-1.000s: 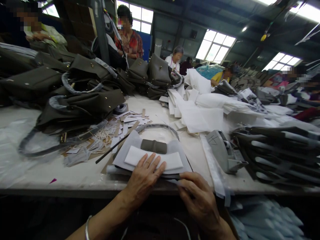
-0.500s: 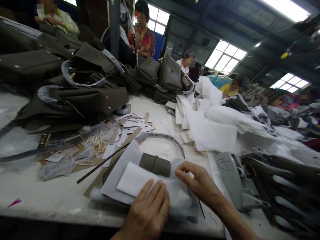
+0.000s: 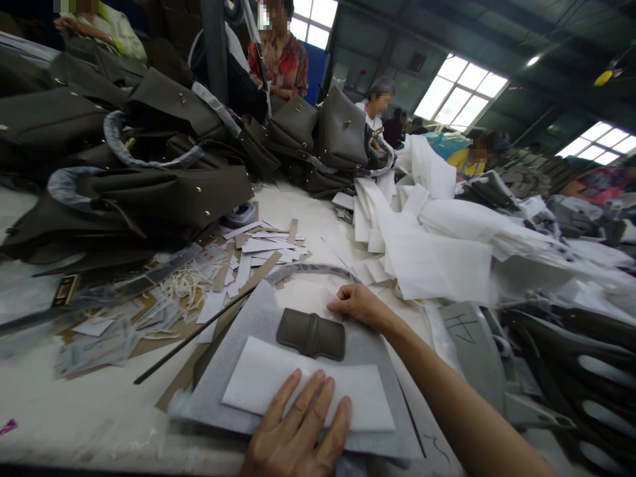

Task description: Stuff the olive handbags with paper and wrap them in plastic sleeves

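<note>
My left hand (image 3: 298,430) lies flat with fingers spread on a white sheet (image 3: 308,391) that rests on a grey wrapped bag (image 3: 238,371) at the table's near edge. A dark olive leather flap (image 3: 311,334) sits on the grey wrap just beyond the white sheet. My right hand (image 3: 355,305) reaches past the flap with its fingers curled at the wrap's far edge, close to the foam-wrapped handle (image 3: 308,270). What those fingers grip, if anything, I cannot make out.
Piled olive handbags (image 3: 149,192) fill the left and back of the table. Paper strips and scraps (image 3: 248,245) lie in the middle. White fabric sheets (image 3: 437,252) heap at the right, with a grey tool (image 3: 472,344) and dark straps (image 3: 571,351) beside them. Other people work behind.
My right hand moved from the near edge of the wrap, across it, to its far edge by the handle. The left hand stayed flat on the white sheet. The view tilted up.
</note>
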`<state>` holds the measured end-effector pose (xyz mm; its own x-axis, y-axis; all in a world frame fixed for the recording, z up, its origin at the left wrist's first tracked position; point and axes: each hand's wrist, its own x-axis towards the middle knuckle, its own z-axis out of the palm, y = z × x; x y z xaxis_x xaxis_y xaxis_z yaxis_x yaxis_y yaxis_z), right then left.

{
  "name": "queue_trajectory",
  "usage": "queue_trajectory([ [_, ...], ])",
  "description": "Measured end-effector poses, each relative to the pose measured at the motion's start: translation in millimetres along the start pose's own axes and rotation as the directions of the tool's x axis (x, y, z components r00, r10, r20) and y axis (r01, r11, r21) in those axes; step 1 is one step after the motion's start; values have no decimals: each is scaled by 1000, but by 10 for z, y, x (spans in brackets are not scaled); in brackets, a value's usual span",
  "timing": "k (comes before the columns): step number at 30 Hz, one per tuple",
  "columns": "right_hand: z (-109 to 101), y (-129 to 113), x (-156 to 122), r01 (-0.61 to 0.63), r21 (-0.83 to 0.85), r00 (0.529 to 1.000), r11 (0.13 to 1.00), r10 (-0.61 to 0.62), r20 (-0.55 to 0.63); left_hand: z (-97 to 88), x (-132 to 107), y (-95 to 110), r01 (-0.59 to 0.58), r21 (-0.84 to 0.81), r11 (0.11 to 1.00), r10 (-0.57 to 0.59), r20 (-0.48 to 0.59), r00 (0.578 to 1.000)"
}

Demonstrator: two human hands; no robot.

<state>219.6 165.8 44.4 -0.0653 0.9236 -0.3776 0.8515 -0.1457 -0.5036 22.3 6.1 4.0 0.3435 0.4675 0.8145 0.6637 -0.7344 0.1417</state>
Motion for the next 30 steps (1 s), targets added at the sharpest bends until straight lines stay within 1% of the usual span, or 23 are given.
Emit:
queue_trajectory([
  [3, -32, 88, -108, 15, -22, 998, 1000, -17, -68, -17, 0, 8, 29, -34, 999, -29, -8, 1000],
  [6, -78, 151, -157, 17, -76, 991, 997, -27, -131, -46, 7, 13, 34, -55, 998, -33, 11, 999],
  [9, -106, 166, -148, 19, -100, 986, 995, -35, -163, -66, 15, 13, 26, -54, 998, -25, 15, 1000],
  [12, -110, 183, -153, 32, -68, 982, 997, -44, -181, -77, 23, 14, 23, -49, 999, -22, 12, 1000],
  [16, -101, 239, -256, 70, 81, 985, 994, -56, -165, -94, 21, 17, 24, -69, 997, -20, 62, 998],
  [18, -100, 251, -337, 113, 281, 984, 953, -69, -162, -93, 9, 14, 45, -88, 995, -37, 89, 995],
  [19, -103, 248, -380, 143, 405, 983, 903, -81, -165, -88, 0, 10, 53, -97, 994, -43, 95, 995],
  [20, -108, 240, -426, 173, 523, 981, 834, -97, -169, -81, -10, 5, 52, -103, 993, -42, 94, 995],
  [22, -127, 220, -524, 206, 684, 978, 700, -131, -161, -62, -33, -4, 40, -112, 993, -31, 75, 997],
  [23, -142, 214, -577, 206, 710, 978, 673, -148, -144, -53, -44, -6, 31, -115, 993, -23, 69, 997],
  [24, -160, 215, -633, 203, 717, 978, 667, -166, -122, -47, -53, -7, 22, -118, 993, -15, 61, 998],
  [27, -218, 264, -786, 218, 676, 971, 704, -223, -82, -44, -63, 0, 43, -129, 991, -33, 78, 996],
  [30, -234, 345, -855, 233, 624, 971, 746, -212, -109, -55, -45, 10, 61, -132, 989, -50, 90, 995],
])
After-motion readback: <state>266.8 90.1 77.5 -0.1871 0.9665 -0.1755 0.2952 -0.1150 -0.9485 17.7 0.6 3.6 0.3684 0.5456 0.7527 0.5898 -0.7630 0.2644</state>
